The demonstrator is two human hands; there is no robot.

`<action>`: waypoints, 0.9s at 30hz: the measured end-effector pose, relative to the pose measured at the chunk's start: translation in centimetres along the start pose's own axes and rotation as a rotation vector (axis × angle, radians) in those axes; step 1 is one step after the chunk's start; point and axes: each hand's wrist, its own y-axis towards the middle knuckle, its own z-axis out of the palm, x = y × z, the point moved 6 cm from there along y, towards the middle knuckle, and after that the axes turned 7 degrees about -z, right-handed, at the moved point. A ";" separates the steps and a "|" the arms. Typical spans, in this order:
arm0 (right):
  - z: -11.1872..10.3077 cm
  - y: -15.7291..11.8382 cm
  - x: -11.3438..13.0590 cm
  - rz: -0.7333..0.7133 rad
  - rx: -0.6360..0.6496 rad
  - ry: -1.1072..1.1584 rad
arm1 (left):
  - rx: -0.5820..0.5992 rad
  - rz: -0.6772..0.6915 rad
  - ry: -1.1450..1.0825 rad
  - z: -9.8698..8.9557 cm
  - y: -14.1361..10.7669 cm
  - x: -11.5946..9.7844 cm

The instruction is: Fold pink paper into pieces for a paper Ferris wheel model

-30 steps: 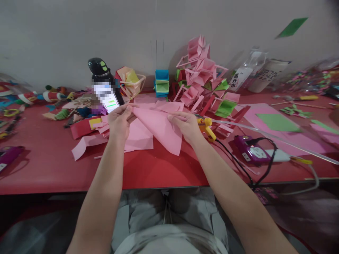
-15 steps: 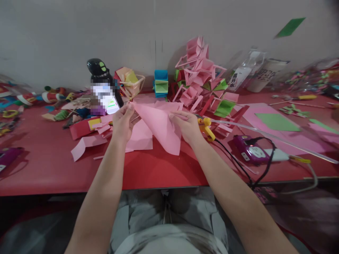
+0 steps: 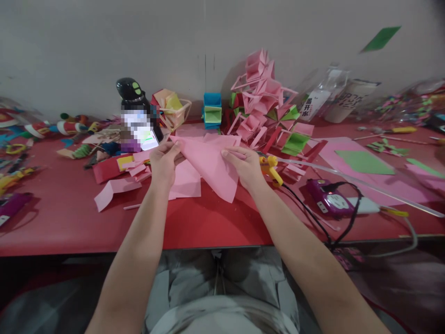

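Note:
Both hands hold one sheet of pink paper above the red table. My left hand pinches its left edge between thumb and fingers, near the upper corner. On the other side my right hand pinches the paper's right part, thumb in front. The sheet is bent, with one rounded corner hanging toward me. Beneath it lies another pink sheet. Just past my right hand is a yellow glue gun, partly hidden by that hand.
Pink folded-paper chairs are stacked by the wall, beside a small blue and green paper chair. A lit phone leans on a black bottle. A purple device with cables lies right; green paper lies behind it.
My left hand has shifted slightly right and down along the pink paper's edge, leaving its upper left corner showing. My right hand stays nearly in place.

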 end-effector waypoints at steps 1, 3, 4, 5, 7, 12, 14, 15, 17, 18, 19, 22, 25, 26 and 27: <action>0.0 0.0 0.0 0.002 0.004 -0.002 | -0.006 -0.001 -0.005 -0.1 0.0 0.0; 0.0 0.0 -0.1 0.011 0.008 -0.012 | -0.013 -0.007 -0.011 -0.1 0.1 0.1; 0.0 0.0 -0.2 0.016 0.010 -0.019 | -0.016 -0.011 -0.009 -0.2 0.0 0.1; 0.0 -0.1 -0.2 0.020 0.014 -0.027 | -0.019 -0.012 -0.004 -0.2 0.0 0.0; 0.0 -0.1 -0.2 0.026 0.017 -0.030 | -0.031 -0.009 -0.002 -0.2 0.0 -0.1; 0.2 -0.1 -0.3 0.023 0.024 -0.015 | -0.079 -0.027 -0.067 -0.5 0.1 -0.1; 0.3 -0.1 -0.3 0.026 0.030 -0.010 | -0.079 -0.036 -0.088 -0.5 0.1 -0.1; 0.3 -0.1 -0.3 0.029 0.028 -0.008 | -0.071 -0.040 -0.096 -0.4 0.1 0.0; 0.1 -0.1 -0.2 0.032 0.018 -0.005 | -0.024 -0.058 -0.101 -0.1 0.0 0.1; 0.0 -0.1 -0.2 0.029 0.008 -0.007 | 0.012 -0.070 -0.097 0.2 -0.1 0.2; -0.1 -0.1 0.0 0.023 -0.004 -0.011 | 0.053 -0.083 -0.088 0.5 -0.2 0.3; -0.4 -0.1 0.2 0.007 -0.032 -0.034 | 0.143 -0.102 -0.039 1.4 -0.6 0.6; -0.3 -0.1 0.2 0.006 -0.032 -0.045 | 0.130 -0.080 -0.004 1.5 -0.7 0.8; -0.3 -0.1 0.2 0.002 -0.030 -0.044 | 0.113 -0.066 0.000 1.4 -0.6 0.8; -0.2 -0.1 0.2 -0.001 -0.030 -0.044 | 0.098 -0.057 0.002 1.3 -0.6 0.8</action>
